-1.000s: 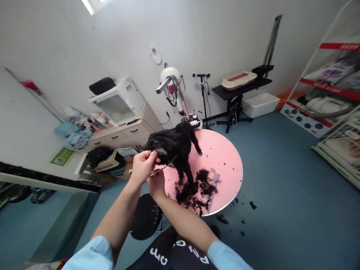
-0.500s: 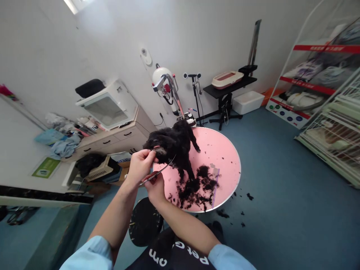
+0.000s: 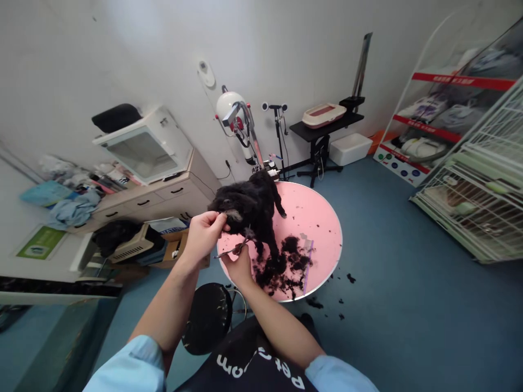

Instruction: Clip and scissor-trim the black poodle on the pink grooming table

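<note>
A black dog [image 3: 253, 204] stands on a round pink grooming table [image 3: 322, 218], its head turned towards me and to the left. With thumb and fingers pinched together, my left hand [image 3: 205, 233] grips the dog at its greyish muzzle; the fingertips hide what exactly is between them. My right hand [image 3: 239, 268] is closed round a pair of scissors [image 3: 235, 251], just below the dog's chin and chest. The blades point up and right towards the dog's chest. Clumps of cut black hair [image 3: 281, 267] lie round its front paws.
A black round stool [image 3: 207, 318] stands before the table on the left. Behind are a white cabinet dryer [image 3: 151, 144] on a drawer unit [image 3: 163, 198], a hooded dryer on a stand [image 3: 231, 103] and a black side table [image 3: 322, 128]. Wire cages [image 3: 461, 201] stand at right.
My right hand has drawn away from the left one, slightly rightwards, and the scissors have turned and look shorter. My left hand stays at the muzzle. The whole view has shifted a little.
</note>
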The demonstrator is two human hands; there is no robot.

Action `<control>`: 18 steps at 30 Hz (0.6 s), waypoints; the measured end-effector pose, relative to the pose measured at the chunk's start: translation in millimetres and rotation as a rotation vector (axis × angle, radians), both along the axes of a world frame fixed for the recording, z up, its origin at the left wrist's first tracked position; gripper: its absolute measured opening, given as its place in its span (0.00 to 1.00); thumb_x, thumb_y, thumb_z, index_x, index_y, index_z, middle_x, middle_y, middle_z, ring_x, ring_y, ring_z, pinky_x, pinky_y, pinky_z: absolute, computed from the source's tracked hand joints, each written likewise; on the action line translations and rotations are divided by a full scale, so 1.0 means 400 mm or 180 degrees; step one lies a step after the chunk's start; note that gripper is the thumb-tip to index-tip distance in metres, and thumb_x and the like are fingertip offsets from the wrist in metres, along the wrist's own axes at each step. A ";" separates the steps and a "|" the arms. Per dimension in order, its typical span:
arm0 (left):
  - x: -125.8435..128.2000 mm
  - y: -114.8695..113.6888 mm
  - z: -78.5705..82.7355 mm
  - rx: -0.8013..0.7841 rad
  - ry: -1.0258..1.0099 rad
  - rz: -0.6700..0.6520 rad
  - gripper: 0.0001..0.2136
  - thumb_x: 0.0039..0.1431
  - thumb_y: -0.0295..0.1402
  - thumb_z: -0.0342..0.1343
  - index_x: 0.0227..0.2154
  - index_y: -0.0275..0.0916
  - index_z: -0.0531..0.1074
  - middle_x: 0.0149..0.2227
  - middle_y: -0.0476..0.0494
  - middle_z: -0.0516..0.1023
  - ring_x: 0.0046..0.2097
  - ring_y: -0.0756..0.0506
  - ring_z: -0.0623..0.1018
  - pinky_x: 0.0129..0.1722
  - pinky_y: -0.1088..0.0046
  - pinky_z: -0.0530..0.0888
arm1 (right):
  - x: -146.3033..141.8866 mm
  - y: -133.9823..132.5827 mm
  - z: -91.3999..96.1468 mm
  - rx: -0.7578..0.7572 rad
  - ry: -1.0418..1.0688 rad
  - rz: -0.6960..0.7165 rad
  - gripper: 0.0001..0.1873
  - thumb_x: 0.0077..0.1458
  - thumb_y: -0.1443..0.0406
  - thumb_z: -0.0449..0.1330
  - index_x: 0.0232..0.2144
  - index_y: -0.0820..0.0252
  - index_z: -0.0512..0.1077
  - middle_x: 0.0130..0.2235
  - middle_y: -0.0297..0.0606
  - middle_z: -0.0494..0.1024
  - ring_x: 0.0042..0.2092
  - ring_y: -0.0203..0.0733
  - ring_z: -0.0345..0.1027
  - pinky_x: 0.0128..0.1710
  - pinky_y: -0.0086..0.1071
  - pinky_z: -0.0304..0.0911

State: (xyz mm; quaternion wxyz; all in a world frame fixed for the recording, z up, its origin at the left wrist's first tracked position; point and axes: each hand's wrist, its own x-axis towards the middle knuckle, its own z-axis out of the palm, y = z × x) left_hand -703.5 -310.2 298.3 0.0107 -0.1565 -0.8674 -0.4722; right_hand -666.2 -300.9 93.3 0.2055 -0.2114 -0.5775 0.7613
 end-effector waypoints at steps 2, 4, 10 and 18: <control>-0.004 0.002 -0.005 -0.0008 0.0011 -0.0029 0.16 0.55 0.40 0.55 0.18 0.35 0.72 0.16 0.50 0.70 0.19 0.54 0.63 0.20 0.78 0.58 | -0.003 0.009 -0.024 0.0095 -0.0036 0.0090 0.16 0.42 0.67 0.61 0.35 0.55 0.63 0.32 0.31 0.72 0.34 0.41 0.68 0.37 0.34 0.65; -0.007 0.005 -0.009 -0.0059 0.0019 -0.0062 0.16 0.55 0.40 0.55 0.18 0.35 0.72 0.16 0.50 0.70 0.19 0.54 0.62 0.20 0.78 0.58 | 0.000 0.012 -0.039 0.0015 0.0055 0.0203 0.14 0.44 0.69 0.58 0.36 0.56 0.63 0.32 0.32 0.73 0.33 0.41 0.70 0.36 0.35 0.66; -0.009 0.016 0.003 -0.0499 0.0481 -0.0043 0.16 0.55 0.39 0.54 0.17 0.36 0.68 0.17 0.51 0.69 0.21 0.53 0.64 0.22 0.77 0.59 | -0.004 0.019 -0.034 -0.0023 0.0336 0.0090 0.18 0.41 0.69 0.61 0.37 0.55 0.62 0.34 0.31 0.73 0.36 0.40 0.69 0.38 0.34 0.66; -0.010 0.031 0.033 -0.0983 0.0868 -0.0103 0.16 0.57 0.38 0.52 0.16 0.37 0.66 0.15 0.52 0.65 0.20 0.54 0.63 0.23 0.77 0.58 | -0.036 -0.027 0.012 -0.0511 0.0506 0.0165 0.20 0.42 0.66 0.63 0.38 0.54 0.60 0.33 0.30 0.73 0.35 0.40 0.71 0.36 0.34 0.68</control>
